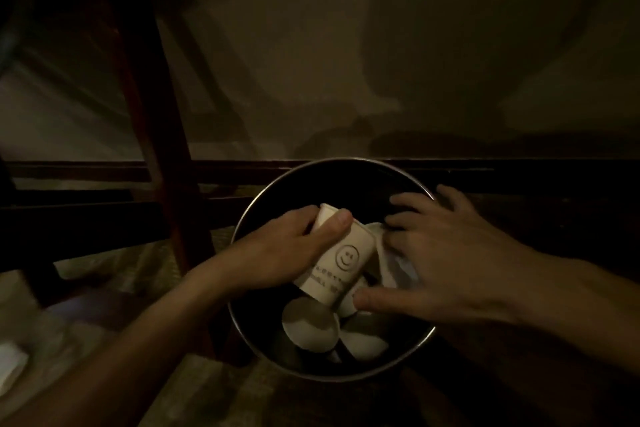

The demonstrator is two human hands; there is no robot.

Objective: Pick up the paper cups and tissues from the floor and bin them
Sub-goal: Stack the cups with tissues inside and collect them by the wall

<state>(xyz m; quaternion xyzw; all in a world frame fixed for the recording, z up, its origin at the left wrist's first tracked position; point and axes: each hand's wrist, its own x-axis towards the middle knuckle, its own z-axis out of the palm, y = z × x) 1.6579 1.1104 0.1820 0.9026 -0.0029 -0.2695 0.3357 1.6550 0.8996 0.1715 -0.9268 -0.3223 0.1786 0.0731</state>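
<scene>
A round dark bin with a metal rim (242,225) stands on the floor against the wall. My left hand (287,246) grips a white paper cup with a smiley face (343,263) over the bin's opening, the cup lying tilted. My right hand (443,253) is spread over the right side of the bin with straight fingers, above a white tissue (391,263); whether it touches the tissue I cannot tell. Two more paper cups (311,326) lie inside the bin below.
A dark wooden furniture leg (152,114) rises at the left of the bin. A dark skirting board (104,184) runs along the pale wall behind. Something white (10,364) lies on the floor at the far left edge.
</scene>
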